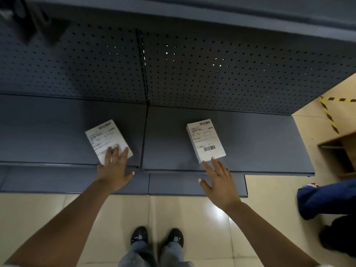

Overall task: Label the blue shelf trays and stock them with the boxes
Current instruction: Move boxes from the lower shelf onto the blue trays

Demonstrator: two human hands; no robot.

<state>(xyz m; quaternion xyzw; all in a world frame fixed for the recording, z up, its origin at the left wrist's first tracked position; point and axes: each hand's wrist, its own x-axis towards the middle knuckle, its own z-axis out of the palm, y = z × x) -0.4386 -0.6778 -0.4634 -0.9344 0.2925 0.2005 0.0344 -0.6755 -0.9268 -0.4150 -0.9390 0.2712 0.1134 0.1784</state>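
Observation:
Two white boxes with printed labels lie flat on the dark blue shelf trays. The left box (107, 138) sits on the left tray (48, 132), turned at an angle. My left hand (113, 170) rests on its near end with straight fingers. The right box (205, 140) lies on the right tray (260, 143), barcode facing up. My right hand (219, 180) reaches toward it with spread, straight fingers, and the fingertips touch its near edge.
A perforated back panel (173, 64) rises behind the trays, with another shelf (192, 12) overhead. A lower shelf (77, 183) juts out below. A person in blue (327, 197) stands at the right beside a wooden unit (341, 151). Striped tape (329, 116) marks the tiled floor.

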